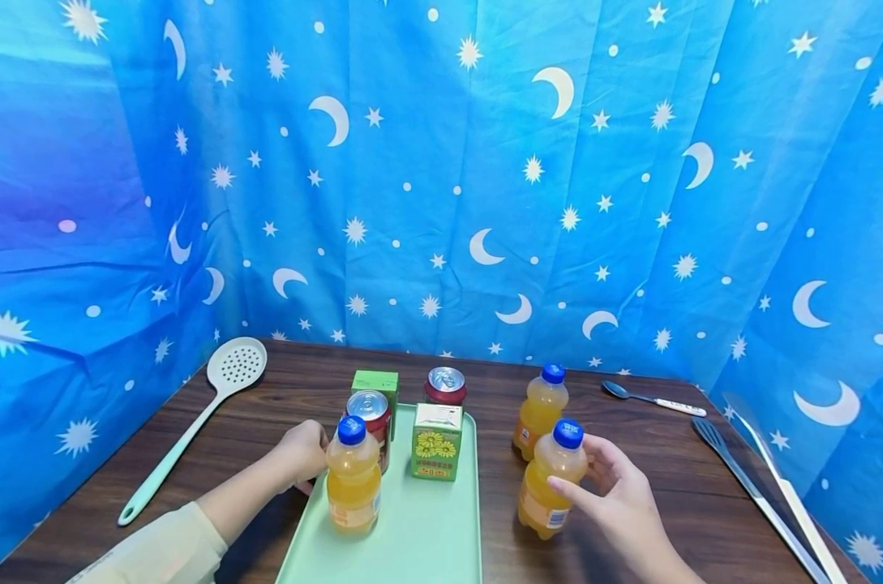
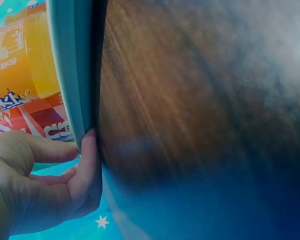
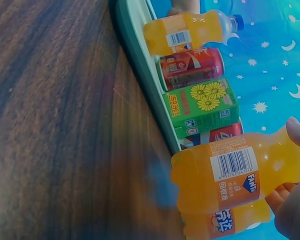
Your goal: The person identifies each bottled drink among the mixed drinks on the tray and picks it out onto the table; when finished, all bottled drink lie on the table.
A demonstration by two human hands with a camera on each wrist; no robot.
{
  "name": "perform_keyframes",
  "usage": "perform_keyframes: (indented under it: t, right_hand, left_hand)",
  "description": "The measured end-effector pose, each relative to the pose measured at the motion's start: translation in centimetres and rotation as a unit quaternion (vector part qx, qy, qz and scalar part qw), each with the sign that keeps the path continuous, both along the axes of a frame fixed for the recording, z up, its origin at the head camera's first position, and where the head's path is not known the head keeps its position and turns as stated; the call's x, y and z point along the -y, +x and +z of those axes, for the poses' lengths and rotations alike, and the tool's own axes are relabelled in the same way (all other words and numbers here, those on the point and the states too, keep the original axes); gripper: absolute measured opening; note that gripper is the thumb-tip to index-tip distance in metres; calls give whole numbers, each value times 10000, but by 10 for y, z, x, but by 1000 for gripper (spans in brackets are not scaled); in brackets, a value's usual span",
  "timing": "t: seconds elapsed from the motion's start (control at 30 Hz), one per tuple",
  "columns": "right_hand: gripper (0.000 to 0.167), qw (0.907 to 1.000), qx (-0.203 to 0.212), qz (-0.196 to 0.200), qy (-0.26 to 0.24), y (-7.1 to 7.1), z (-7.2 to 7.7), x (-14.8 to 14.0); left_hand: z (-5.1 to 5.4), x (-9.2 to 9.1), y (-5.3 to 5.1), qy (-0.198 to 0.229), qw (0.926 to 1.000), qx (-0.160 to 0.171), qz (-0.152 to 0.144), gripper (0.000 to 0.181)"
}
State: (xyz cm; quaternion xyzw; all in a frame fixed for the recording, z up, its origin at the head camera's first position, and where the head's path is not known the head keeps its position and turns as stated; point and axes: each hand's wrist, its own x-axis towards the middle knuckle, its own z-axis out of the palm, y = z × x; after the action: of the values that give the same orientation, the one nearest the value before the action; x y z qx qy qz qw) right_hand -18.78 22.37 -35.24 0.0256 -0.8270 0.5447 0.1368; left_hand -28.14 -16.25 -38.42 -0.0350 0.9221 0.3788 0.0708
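Note:
My left hand pinches the left rim of a pale green tray; the left wrist view shows thumb and fingers at that rim. My right hand grips an orange soda bottle with a blue cap, right of the tray. Whether its base touches the table, I cannot tell. A second soda bottle stands just behind it. On the tray are another soda bottle, a red can behind it, a green drink carton with yellow flowers, another can and a partly hidden green carton.
A pale green slotted skimmer lies at the left of the dark wooden table. On the right lie a small spoon, a dark-headed slotted utensil and a long pale-handled utensil. Blue star-patterned cloth surrounds the table.

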Motion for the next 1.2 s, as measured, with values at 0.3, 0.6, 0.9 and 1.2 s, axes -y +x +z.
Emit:
perform_keyframes:
  t: [0.3, 0.6, 0.9, 1.2]
  right_hand:
    - [62, 9992, 393, 7, -79, 1, -3, -4]
    - [62, 9994, 344, -29, -72, -1, -7, -7]
    - [63, 9994, 352, -17, -71, -2, -9, -10]
    - [64, 9992, 393, 53, -77, -3, -8, -10]
  left_hand:
    - [-2, 0, 1, 10, 10000, -23, 29, 17]
    - [1, 0, 0, -62, 10000, -54, 12, 16]
    - [1, 0, 0, -37, 10000, -43, -16, 17]
    - [1, 0, 0, -47, 10000, -37, 11, 16]
